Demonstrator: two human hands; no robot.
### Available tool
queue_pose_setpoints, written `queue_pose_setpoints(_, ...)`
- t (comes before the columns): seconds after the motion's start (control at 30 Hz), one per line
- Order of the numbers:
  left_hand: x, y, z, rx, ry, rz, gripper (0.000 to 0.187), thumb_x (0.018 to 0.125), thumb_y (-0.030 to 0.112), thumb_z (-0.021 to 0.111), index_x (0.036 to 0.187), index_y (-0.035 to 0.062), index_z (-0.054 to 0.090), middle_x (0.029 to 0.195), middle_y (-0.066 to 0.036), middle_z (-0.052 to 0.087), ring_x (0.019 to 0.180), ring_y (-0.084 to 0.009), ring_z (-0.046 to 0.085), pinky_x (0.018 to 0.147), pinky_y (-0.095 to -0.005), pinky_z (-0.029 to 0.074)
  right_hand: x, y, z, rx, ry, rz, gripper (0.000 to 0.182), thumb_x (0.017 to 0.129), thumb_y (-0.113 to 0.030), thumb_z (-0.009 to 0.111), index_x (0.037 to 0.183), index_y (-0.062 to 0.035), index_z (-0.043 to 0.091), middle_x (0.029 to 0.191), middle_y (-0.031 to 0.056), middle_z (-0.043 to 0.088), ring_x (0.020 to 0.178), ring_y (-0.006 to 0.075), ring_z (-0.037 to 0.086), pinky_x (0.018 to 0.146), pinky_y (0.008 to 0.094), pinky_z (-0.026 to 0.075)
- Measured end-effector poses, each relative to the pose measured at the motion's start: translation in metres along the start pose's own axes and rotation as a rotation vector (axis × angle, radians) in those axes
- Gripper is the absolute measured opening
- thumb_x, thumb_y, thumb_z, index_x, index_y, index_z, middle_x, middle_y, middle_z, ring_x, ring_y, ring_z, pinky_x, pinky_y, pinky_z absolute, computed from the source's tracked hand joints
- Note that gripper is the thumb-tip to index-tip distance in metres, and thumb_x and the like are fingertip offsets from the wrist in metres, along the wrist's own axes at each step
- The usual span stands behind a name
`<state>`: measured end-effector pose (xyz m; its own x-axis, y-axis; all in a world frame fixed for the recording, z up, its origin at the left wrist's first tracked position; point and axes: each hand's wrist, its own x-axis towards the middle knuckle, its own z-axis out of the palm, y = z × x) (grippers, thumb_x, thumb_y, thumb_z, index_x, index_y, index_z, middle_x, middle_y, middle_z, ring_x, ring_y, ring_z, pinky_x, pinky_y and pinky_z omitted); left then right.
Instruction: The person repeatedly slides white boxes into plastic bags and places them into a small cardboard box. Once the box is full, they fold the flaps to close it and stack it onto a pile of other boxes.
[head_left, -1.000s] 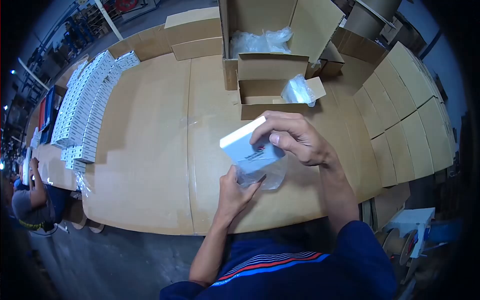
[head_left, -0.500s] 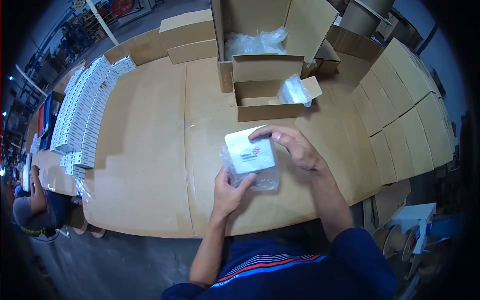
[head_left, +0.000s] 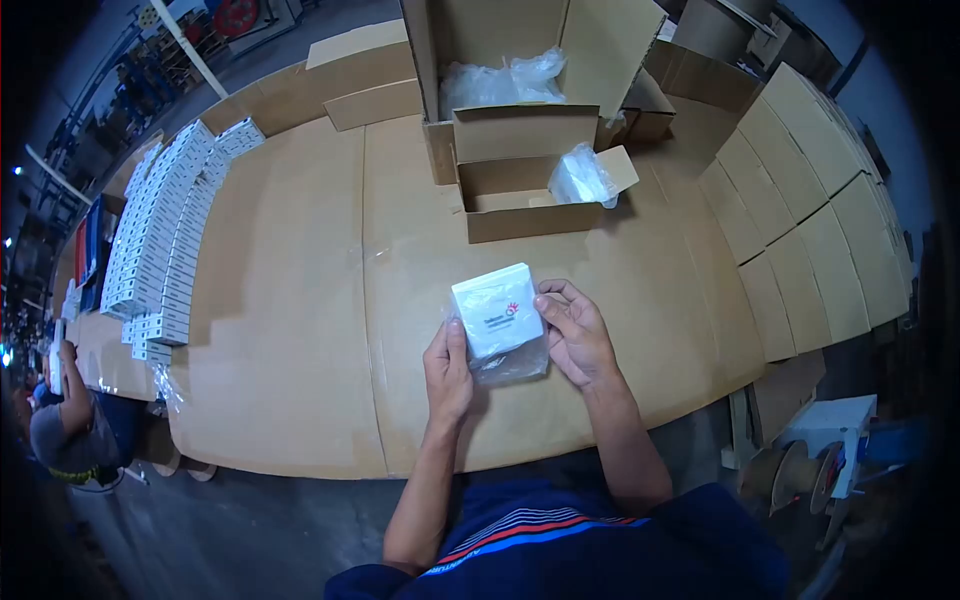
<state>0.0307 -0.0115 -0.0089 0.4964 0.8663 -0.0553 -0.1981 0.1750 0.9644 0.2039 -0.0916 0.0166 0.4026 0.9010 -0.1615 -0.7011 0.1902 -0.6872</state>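
A small white box (head_left: 492, 312) with a red logo and dark print sits inside a clear plastic bag (head_left: 515, 367), whose loose part hangs below it. My left hand (head_left: 449, 372) grips the lower left side, thumb pressed on the front. On the right edge, my right hand (head_left: 578, 338) pinches the bagged box between thumb and fingers. Both hands are closed, with some fingers hidden behind it. Beyond them stands an open cardboard carton (head_left: 530, 224), and a plastic-wrapped white item (head_left: 582, 178) rests in its right end.
Rows of small white boxes (head_left: 165, 225) are stacked at the left. A large open carton (head_left: 600, 60) holding plastic bags (head_left: 505, 82) stands at the back. Brown cartons (head_left: 800, 210) are piled on the right. Another person (head_left: 70, 420) is at the far left.
My right hand has come down from the box's top to its right edge. My left thumb has shifted to the left side. The box's top flap no longer stands up.
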Motion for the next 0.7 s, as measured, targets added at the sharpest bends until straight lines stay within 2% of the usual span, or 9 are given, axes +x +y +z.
queue_pose_setpoints(0.1,0.001,0.004,0.001,0.075,-0.005,0.016,0.05,0.115,0.034,0.039,0.134,-0.0065,0.062,0.12,-0.01,0.07,0.111,-0.0153,0.062,0.098,-0.0312,0.049,-0.003,0.003,-0.003,-0.028,0.003,-0.042,0.014,0.101,-0.002,0.066,0.113,-0.0016,0.06,0.104,0.0092,0.07,0.098,0.0132,0.066,0.091,0.0278,0.054)
queue_pose_setpoints(0.2,0.001,0.012,0.006,0.163,0.024,0.069,0.051,0.115,0.034,0.038,0.14,-0.0053,0.059,0.128,-0.014,0.068,0.12,-0.0193,0.061,0.106,-0.0339,0.046,-0.001,0.013,-0.009,-0.076,-0.013,-0.174,0.011,0.101,-0.003,0.065,0.112,-0.0007,0.062,0.114,0.0133,0.071,0.106,0.015,0.066,0.097,0.0304,0.052)
queue_pose_setpoints(0.3,0.005,0.028,0.008,0.242,-0.011,0.212,0.053,0.114,0.034,0.037,0.147,-0.0035,0.053,0.136,-0.017,0.065,0.128,-0.024,0.058,0.112,-0.0364,0.042,-0.002,0.006,0.006,-0.16,-0.03,-0.284,0.01,0.103,-0.005,0.063,0.111,0.0007,0.063,0.128,0.0197,0.068,0.117,0.0187,0.064,0.106,0.0345,0.048)
queue_pose_setpoints(0.33,0.003,0.038,0.007,0.244,-0.056,0.139,0.053,0.114,0.035,0.036,0.149,-0.0027,0.051,0.139,-0.019,0.062,0.129,-0.0263,0.059,0.112,-0.0372,0.042,-0.003,0.004,0.008,-0.184,-0.07,-0.317,0.011,0.103,-0.006,0.062,0.111,0.0009,0.063,0.132,0.0215,0.066,0.119,0.0199,0.063,0.108,0.0358,0.046)
queue_pose_setpoints(0.4,0.005,0.038,0.005,0.242,-0.073,0.204,0.054,0.114,0.035,0.036,0.15,-0.0021,0.05,0.14,-0.019,0.062,0.129,-0.0261,0.058,0.112,-0.0375,0.042,-0.002,0.002,0.01,-0.234,-0.155,-0.382,0.012,0.104,-0.008,0.061,0.112,0.0012,0.063,0.139,0.0252,0.062,0.124,0.0222,0.061,0.111,0.0384,0.044)
queue_pose_setpoints(0.47,0.007,0.036,0.005,0.244,-0.061,0.275,0.054,0.115,0.036,0.035,0.15,-0.0015,0.051,0.136,-0.017,0.063,0.126,-0.0237,0.059,0.111,-0.037,0.043,0.002,0.0,-0.002,-0.296,-0.189,-0.318,0.016,0.104,-0.014,0.062,0.114,-0.0014,0.061,0.142,0.0255,0.059,0.129,0.0246,0.058,0.114,0.039,0.042)
queue_pose_setpoints(0.5,0.007,0.035,0.005,0.175,-0.058,0.249,0.054,0.115,0.036,0.034,0.15,-0.0014,0.051,0.134,-0.017,0.064,0.124,-0.023,0.059,0.11,-0.0367,0.044,0.003,-0.001,-0.003,-0.327,-0.205,-0.287,0.018,0.105,-0.017,0.063,0.115,-0.0027,0.06,0.143,0.0257,0.057,0.131,0.0258,0.057,0.116,0.0393,0.041)
queue_pose_setpoints(0.6,0.009,0.028,0.004,0.033,-0.007,0.165,0.054,0.115,0.037,0.033,0.149,-0.0011,0.051,0.129,-0.014,0.064,0.119,-0.0205,0.059,0.108,-0.0349,0.044,0.001,0.0,0.008,-0.379,-0.192,-0.345,0.023,0.101,-0.01,0.067,0.12,0.0002,0.058,0.138,0.0231,0.061,0.124,0.0225,0.059,0.112,0.0387,0.044)
queue_pose_setpoints(0.7,0.016,0.018,0.006,-0.061,0.062,0.122,0.056,0.115,0.039,0.032,0.147,-0.0015,0.052,0.133,-0.015,0.061,0.122,-0.0202,0.056,0.108,-0.0339,0.042,-0.006,0.014,0.007,-0.331,-0.225,-0.32,0.029,0.096,-0.002,0.071,0.12,0.0,0.055,0.129,0.0171,0.063,0.12,0.0215,0.06,0.11,0.037,0.045)
